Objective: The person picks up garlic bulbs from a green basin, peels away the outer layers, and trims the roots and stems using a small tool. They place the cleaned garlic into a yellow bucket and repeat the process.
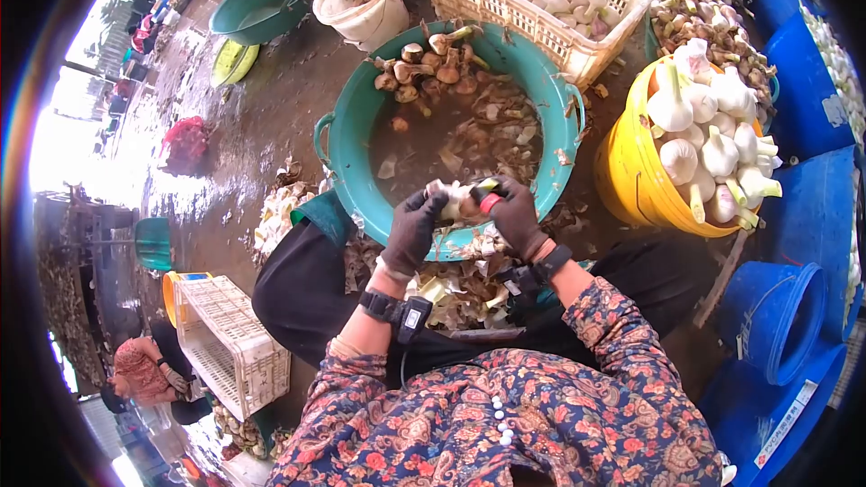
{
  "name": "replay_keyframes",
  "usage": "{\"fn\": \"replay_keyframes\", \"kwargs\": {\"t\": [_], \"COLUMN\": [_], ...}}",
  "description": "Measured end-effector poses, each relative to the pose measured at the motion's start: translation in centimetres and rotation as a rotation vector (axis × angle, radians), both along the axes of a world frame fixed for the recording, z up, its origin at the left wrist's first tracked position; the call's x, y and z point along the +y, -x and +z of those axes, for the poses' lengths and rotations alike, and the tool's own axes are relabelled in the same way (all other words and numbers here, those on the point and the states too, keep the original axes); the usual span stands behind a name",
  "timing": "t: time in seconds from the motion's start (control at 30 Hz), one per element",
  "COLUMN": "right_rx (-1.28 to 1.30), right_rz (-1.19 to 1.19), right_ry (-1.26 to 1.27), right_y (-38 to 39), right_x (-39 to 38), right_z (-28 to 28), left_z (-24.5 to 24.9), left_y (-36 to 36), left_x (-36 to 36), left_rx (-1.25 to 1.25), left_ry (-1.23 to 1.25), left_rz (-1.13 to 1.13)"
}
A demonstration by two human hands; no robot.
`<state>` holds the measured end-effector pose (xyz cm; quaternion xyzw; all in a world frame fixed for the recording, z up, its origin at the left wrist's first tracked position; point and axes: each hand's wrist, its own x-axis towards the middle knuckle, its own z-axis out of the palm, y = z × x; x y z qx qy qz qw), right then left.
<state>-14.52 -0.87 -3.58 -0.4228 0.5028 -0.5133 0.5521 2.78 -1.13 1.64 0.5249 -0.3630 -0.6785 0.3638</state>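
Note:
A pale garlic bulb (pixel 458 205) is held between my two hands, over the near rim of a green tub (pixel 341 182). My left hand (pixel 413 229), in a dark glove, is closed around the bulb's left side. My right hand (pixel 520 218), also gloved, closes at its right end, by a greenish stem. Something red (pixel 490 203) shows at the right fingers; I cannot make out whether it is a tool or a wrap. Brown water and loose skins fill the tub, with unpeeled garlic bulbs (pixel 433 68) heaped at its far side. Peelings (pixel 460 298) lie below my hands.
A yellow bucket (pixel 622 171) of cleaned garlic stands right of the tub. Behind is a cream crate (pixel 505 4) of bulbs, beside a white bucket (pixel 363 13). A blue bucket (pixel 767 316) sits at right. At lower left, another person (pixel 144 370) is near a crate (pixel 230 343).

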Motion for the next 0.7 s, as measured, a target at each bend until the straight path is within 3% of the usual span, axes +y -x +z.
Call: {"fn": "replay_keyframes", "kwargs": {"t": [0.07,0.13,0.2,0.23,0.27,0.3,0.33,0.4,0.43,0.47,0.5,0.53,0.57,0.6,0.63,0.67,0.7], "right_rx": [-0.282,-0.533,-0.576,-0.523,-0.47,0.03,0.032,-0.575,-0.572,-0.604,-0.634,-0.518,-0.578,-0.635,-0.559,-0.285,-0.273], "right_rz": [-0.064,-0.144,-0.197,-0.151,-0.103,0.001,0.001,0.025,0.023,0.048,0.079,-0.108,-0.042,0.02,0.178,0.175,0.098], "right_ry": [-0.478,-0.474,-0.506,-0.433,-0.362,0.083,0.082,-0.574,-0.577,-0.502,-0.423,-0.348,-0.477,-0.606,-0.518,-0.371,-0.405], "right_y": [2.0,2.7,2.9,3.0,3.1,3.1,3.2,3.6,3.5,3.3,2.9,1.3,1.7,2.1,2.3,1.9,1.5], "right_x": [-0.7,-1.0,-1.6,-1.5,-1.3,-0.7,-0.8,-1.3,-1.1,-0.8,-0.7,-0.8,-0.7,-0.8,-0.4,0.0,0.0], "right_z": [3.3,3.2,-0.3,-0.7,-1.2,-0.9,-0.6,0.2,0.0,-0.3,-0.9,-1.4,-1.7,0.1,-1.9,-3.2,-3.1], "left_z": [1.1,1.6,2.1,2.3,2.2,2.1,2.0,1.9,1.9,0.2,1.2,0.4,-0.3,-4.8,-3.9,-5.7,-9.1], "left_y": [-0.8,-2.0,-2.4,-2.5,-2.8,-2.9,-2.9,-3.2,-3.4,-4.2,-3.3,-3.8,-4.0,-6.1,-5.7,-6.2,-7.4], "left_x": [1.1,2.4,4.0,4.3,4.3,4.2,3.9,3.0,2.5,1.4,-0.6,-2.3,-3.8,-6.3,-8.5,-10.5,-12.9], "left_rx": [-0.143,-0.158,-0.248,-0.4,-0.631,-0.754,-0.876,-0.927,-0.976,-0.83,-0.906,-0.939,-0.736,-0.932,-1.055,-1.045,-1.18], "left_ry": [0.142,0.166,0.099,0.212,0.149,0.091,0.033,0.095,0.152,0.1,-0.066,0.021,0.049,0.325,0.226,0.239,0.219], "left_rz": [-0.072,-0.478,-0.793,-0.964,-1.141,-1.273,-1.403,-1.305,-1.2,-0.986,-0.847,-0.712,-0.483,-0.446,-0.414,-0.416,-0.303]}}
